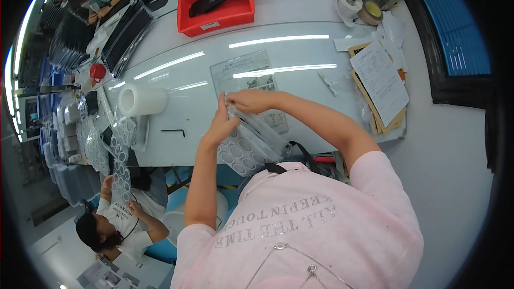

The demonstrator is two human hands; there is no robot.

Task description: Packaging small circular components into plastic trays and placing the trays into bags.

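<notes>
Two hands at one stack of clear trays [251, 147], held over the near edge of the white table [300, 16]. Left hand [220, 123] pinched on the stack's upper left edge; right hand [247, 100] curled over its top end. Tray count unclear: layers transparent, overlapping. One red bin [217, 13], one film roll [142, 100], one paper sheet [381, 83]. Stack's lower end hidden behind pink shirt [310, 225].
</notes>
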